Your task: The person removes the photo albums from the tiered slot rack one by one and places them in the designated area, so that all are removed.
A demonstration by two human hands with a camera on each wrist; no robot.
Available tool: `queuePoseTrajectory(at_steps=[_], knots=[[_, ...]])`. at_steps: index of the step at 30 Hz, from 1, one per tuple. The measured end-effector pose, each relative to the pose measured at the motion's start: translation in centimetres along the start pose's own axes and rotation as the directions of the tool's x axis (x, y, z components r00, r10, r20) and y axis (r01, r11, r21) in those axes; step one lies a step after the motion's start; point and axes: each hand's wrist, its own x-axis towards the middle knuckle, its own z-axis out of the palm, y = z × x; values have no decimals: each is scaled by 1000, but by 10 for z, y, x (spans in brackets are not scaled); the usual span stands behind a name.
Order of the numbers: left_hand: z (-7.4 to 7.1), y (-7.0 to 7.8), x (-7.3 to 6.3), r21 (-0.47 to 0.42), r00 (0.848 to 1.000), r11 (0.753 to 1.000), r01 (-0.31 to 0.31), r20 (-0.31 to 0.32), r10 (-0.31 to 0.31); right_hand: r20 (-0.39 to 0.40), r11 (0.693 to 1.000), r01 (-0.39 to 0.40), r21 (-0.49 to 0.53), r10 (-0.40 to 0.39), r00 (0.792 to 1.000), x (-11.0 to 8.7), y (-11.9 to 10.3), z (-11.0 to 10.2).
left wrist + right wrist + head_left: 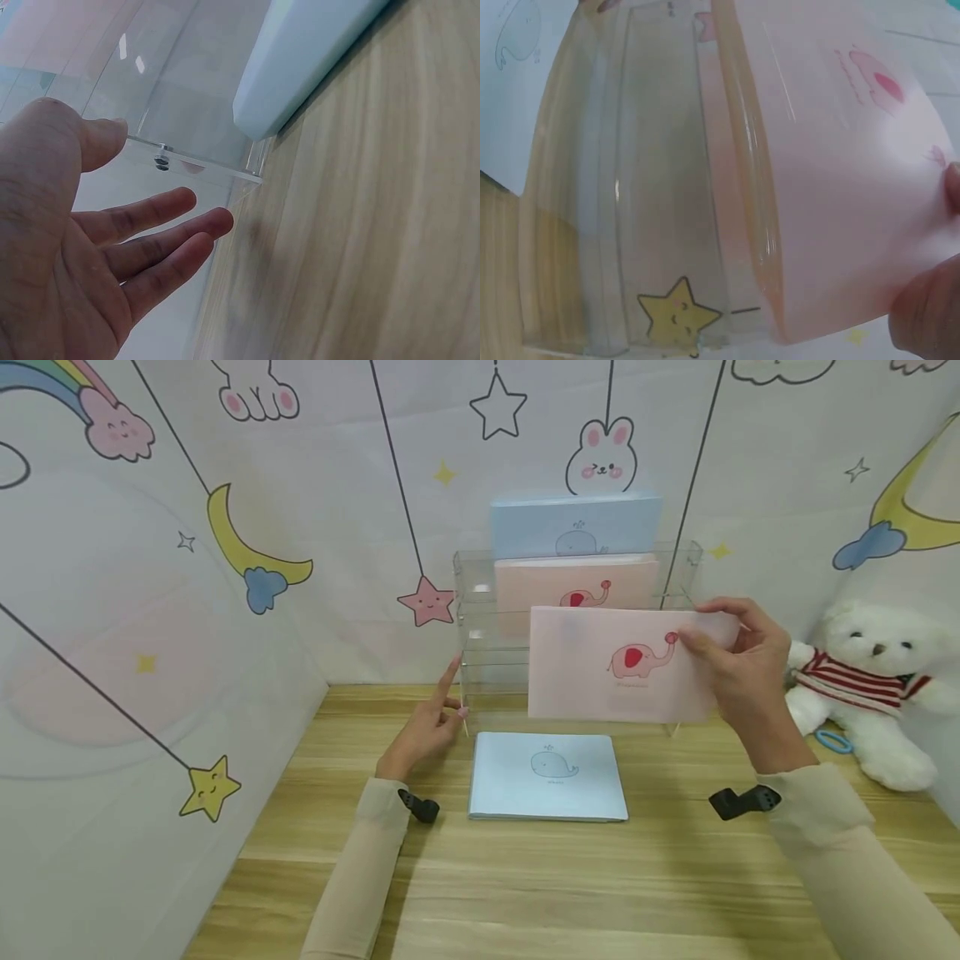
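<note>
My right hand (750,660) grips a pink booklet (581,668) by its right end, thumb on the front cover. The cover carries a red-and-pink elephant drawing, and the booklet hangs in front of a clear tiered rack (495,681). In the right wrist view the pink booklet (840,187) overlaps the rack's clear shelf edge (757,202). My left hand (423,731) is at the rack's left side, index finger pointing up along it. The left wrist view shows the thumb of that hand (82,277) touching the clear side panel (199,161), three other fingers extended beside it.
A light blue booklet (543,777) with a whale drawing lies on the wooden table (525,885) before the rack. Pink booklets (528,581) and blue booklets (525,531) stand in the upper tiers. At right sits a white teddy bear (873,693) with a blue ring (834,742).
</note>
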Motion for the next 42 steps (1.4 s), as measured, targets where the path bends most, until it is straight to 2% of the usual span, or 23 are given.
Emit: queuePoseTrajectory(at_steps=[7, 13, 19, 26, 33, 42], knots=[[1, 1, -1, -4, 1000, 1000, 0, -1, 0, -35, 993, -81, -87, 79, 996, -7, -1, -22], [1, 2, -1, 7, 1000, 1000, 4, -4, -4, -57, 982, -150, -115, 144, 988, -12, 6, -39], [0, 2, 0, -6, 1000, 1000, 2, -4, -2, -39, 969, -229, -93, 227, 973, -18, 13, -57], [1, 0, 0, -5, 1000, 1000, -2, -3, 2, -67, 928, -318, -191, 311, 948, -21, 23, -77], [1, -1, 0, -5, 1000, 1000, -10, -2, 10, -65, 903, -388, -186, 383, 922, -22, 38, -97], [1, 1, -1, 3, 1000, 1000, -15, -3, 15, -71, 846, -463, -263, 462, 884, -28, 51, -117]])
